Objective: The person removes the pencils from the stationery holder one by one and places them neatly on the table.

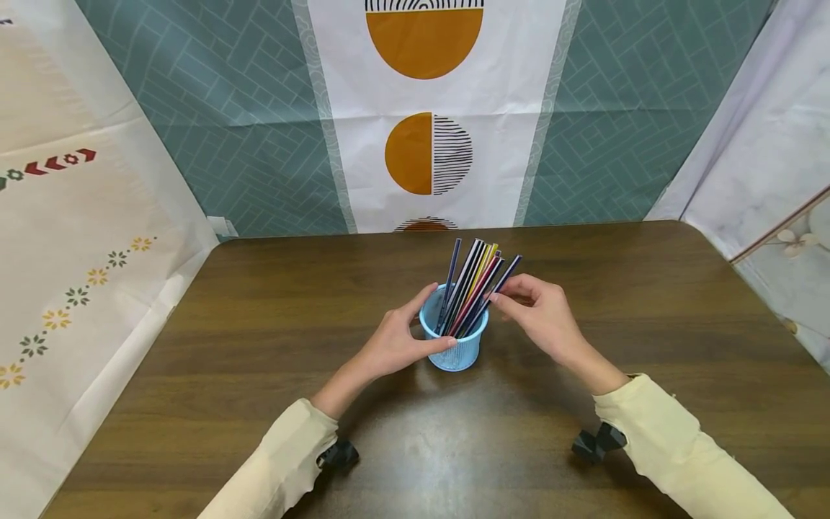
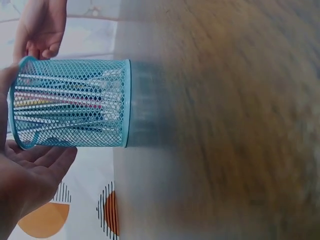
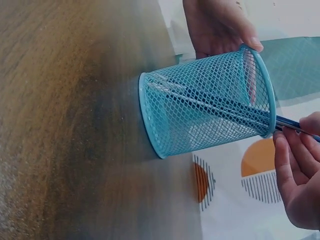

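Observation:
A light blue mesh pencil cup (image 1: 456, 356) stands upright on the table, holding several pencils (image 1: 472, 288) that lean to the right. My left hand (image 1: 398, 342) holds the cup at its rim, thumb at the front and index finger at the back left. With thumb and fingertips, my right hand (image 1: 545, 313) pinches a dark blue pencil (image 1: 511, 270) at the cup's right side. In the right wrist view, that pencil's lower part is still inside the mesh cup (image 3: 210, 100). Through the mesh in the left wrist view, red and yellow pencils (image 2: 32, 102) show among others.
The brown wooden table (image 1: 227, 346) has its far edge just behind the cup. A patterned cloth (image 1: 259, 130) hangs behind it, with pale cloths at both sides. Black devices (image 1: 338, 455) sit at both wrists, beneath the cream sleeves (image 1: 668, 440).

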Demonstrator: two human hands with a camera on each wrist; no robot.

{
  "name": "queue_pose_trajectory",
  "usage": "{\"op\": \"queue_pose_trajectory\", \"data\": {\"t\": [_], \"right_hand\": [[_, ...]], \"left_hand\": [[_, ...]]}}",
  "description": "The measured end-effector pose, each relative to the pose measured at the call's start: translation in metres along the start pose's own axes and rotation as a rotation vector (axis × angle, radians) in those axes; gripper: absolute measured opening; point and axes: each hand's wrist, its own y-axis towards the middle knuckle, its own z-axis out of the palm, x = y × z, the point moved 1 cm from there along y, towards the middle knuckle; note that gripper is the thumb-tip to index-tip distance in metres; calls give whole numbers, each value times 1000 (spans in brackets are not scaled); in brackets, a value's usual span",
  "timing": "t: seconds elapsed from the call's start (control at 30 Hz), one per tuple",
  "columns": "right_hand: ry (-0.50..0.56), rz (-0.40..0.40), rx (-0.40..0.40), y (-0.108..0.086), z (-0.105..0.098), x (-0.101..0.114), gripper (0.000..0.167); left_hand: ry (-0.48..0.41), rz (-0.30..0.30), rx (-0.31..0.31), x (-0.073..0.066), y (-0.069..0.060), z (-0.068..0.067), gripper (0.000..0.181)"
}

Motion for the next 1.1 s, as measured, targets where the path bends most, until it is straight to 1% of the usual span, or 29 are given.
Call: {"op": "queue_pose_trajectory", "data": {"t": [0.1, 0.33, 0.43, 0.5, 0.63, 0.7, 0.8, 0.93, 1.1], "right_hand": [[10, -27, -21, 0, -1, 3, 16], [27, -144, -65, 0, -7, 14, 14], [33, -169, -71, -1, -8, 18, 13], [65, -178, -68, -1, -8, 19, 14], [117, -205, -58, 1, -6, 22, 15], [135, -226, -55, 3, -6, 23, 15], [144, -258, -43, 5, -6, 25, 16], [133, -282, -28, 7, -5, 27, 17], [94, -292, -33, 13, -5, 32, 18]], "left_hand": [[-12, -7, 5, 0, -1, -1, 87], [-36, -31, 28, -2, -1, -1, 86], [-43, -43, 37, -2, -1, -2, 86], [-49, -45, 37, -2, -1, -2, 85], [-51, -42, 23, -1, -3, 0, 85], [-51, -29, 16, -1, -3, 1, 85], [-84, -10, 17, 0, -3, 4, 85], [-138, -3, 15, 0, -3, 5, 84], [-169, 3, 19, 2, -3, 4, 85]]}}
